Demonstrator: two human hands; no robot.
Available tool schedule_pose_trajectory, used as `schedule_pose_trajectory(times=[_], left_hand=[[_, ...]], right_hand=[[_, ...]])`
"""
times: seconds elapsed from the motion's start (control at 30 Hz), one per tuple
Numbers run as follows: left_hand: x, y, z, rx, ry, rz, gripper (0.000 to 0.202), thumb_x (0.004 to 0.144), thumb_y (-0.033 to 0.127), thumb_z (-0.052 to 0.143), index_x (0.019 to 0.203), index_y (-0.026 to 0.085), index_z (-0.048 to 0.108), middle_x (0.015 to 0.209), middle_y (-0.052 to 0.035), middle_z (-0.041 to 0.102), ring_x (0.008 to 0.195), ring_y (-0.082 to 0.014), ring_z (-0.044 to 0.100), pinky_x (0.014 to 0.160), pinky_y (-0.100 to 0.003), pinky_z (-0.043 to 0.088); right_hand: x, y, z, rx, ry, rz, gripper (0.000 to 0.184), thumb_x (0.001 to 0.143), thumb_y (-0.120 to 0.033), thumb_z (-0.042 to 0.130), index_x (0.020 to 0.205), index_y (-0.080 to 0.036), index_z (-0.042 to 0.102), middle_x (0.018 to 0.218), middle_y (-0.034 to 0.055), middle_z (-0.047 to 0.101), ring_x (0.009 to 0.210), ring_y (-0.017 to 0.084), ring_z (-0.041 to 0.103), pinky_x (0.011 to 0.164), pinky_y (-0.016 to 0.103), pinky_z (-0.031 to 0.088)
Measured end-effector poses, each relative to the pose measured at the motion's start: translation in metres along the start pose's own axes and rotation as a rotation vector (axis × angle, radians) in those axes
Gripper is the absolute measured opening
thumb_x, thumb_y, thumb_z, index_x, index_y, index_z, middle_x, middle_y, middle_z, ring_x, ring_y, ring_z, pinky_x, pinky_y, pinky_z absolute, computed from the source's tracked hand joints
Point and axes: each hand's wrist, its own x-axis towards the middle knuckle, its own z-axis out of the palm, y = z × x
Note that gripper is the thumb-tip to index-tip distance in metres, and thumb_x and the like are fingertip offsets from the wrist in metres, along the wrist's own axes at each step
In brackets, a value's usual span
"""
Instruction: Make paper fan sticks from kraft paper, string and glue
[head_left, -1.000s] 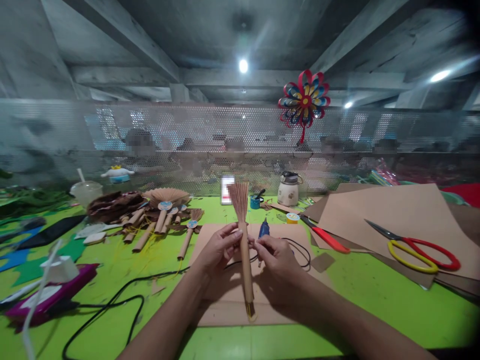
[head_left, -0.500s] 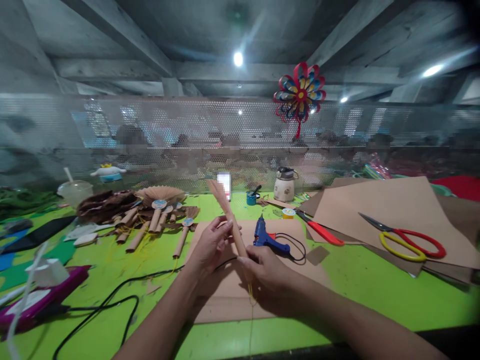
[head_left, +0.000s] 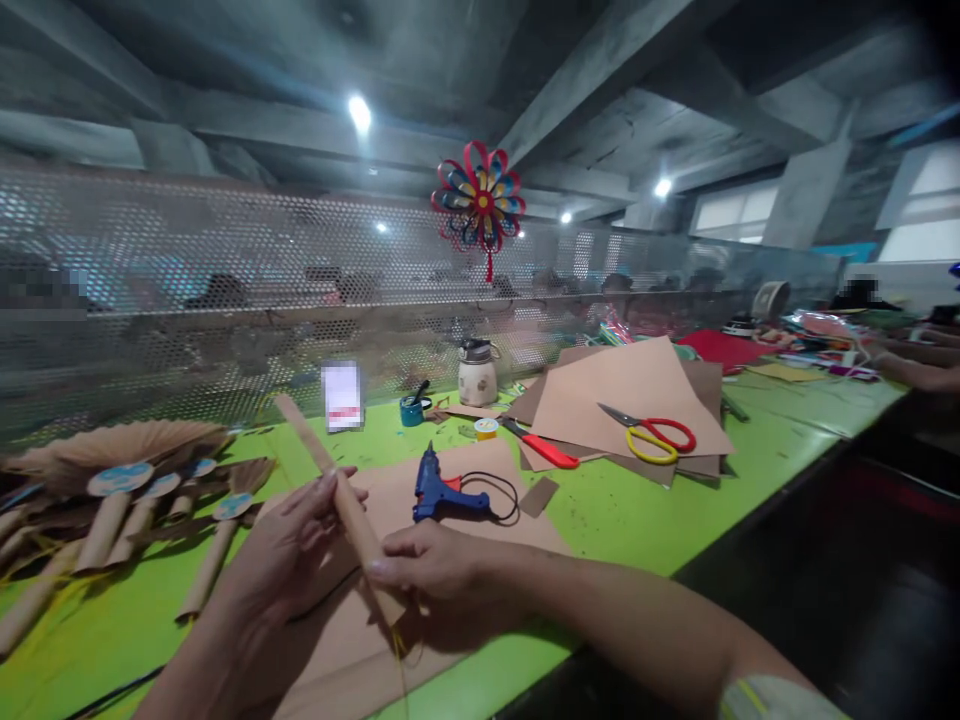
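Brown and slim, the rolled paper tube (head_left: 355, 516) is gripped by left hand (head_left: 289, 540) and right hand (head_left: 435, 562).

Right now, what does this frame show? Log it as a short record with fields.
Left hand: holds the brown paper piece at its rolled handle
Right hand: grips the handle lower down
String: yellow, hanging from the handle's lower end
Glue gun: blue, lying beyond the right hand
Scissors: red and yellow handles, on stacked brown paper
Paper fans: at the left, blue round labels
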Motion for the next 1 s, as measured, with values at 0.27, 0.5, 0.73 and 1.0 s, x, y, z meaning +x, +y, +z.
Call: schedule_pose_trajectory(times=[0.27, 0.5, 0.73, 1.0], left_hand=[[0.008, 0.001, -0.016, -0.046, 0.127, 0.118, 0.022, 0.071, 0.026, 0.071, 0.087, 0.011, 0.071, 0.072, -0.0062, 0.069, 0.065, -0.0122, 0.061, 0.055, -0.016, 0.049], [0.001, 0.013, -0.014, -0.069, 0.201, 0.114, 0.023, 0.073, 0.023, 0.066, 0.090, 0.007, 0.068, 0.063, -0.0053, 0.066, 0.055, -0.0102, 0.058, 0.049, -0.016, 0.044], [0.007, -0.003, -0.021, -0.025, 0.119, 0.099, 0.027, 0.074, 0.028, 0.067, 0.093, 0.009, 0.067, 0.065, -0.0047, 0.066, 0.054, -0.0121, 0.059, 0.049, -0.020, 0.046], [0.000, -0.004, -0.010, -0.059, 0.106, 0.073, 0.025, 0.078, 0.028, 0.063, 0.094, 0.009, 0.067, 0.067, -0.0049, 0.065, 0.057, -0.0123, 0.058, 0.050, -0.020, 0.046]], right_hand=[[-0.013, -0.020, 0.010, -0.237, 0.031, 0.021, 0.028, 0.086, -0.043, 0.058, 0.089, -0.015, 0.055, 0.070, -0.0007, 0.051, 0.059, 0.009, 0.047, 0.054, 0.021, 0.038], [-0.008, -0.010, 0.011, -0.401, 0.165, -0.177, 0.029, 0.087, -0.040, 0.052, 0.074, -0.015, 0.058, 0.069, 0.0008, 0.053, 0.057, 0.010, 0.049, 0.051, 0.021, 0.039], [0.008, -0.039, -0.058, -0.503, 0.763, -0.379, 0.030, 0.083, -0.042, 0.054, 0.071, -0.015, 0.061, 0.056, -0.0013, 0.054, 0.051, 0.011, 0.048, 0.050, 0.022, 0.039], [0.048, -0.049, -0.211, -0.782, 0.935, 0.098, 0.025, 0.092, -0.032, 0.055, 0.107, -0.013, 0.059, 0.100, 0.0060, 0.063, 0.081, 0.016, 0.062, 0.070, 0.032, 0.053]])
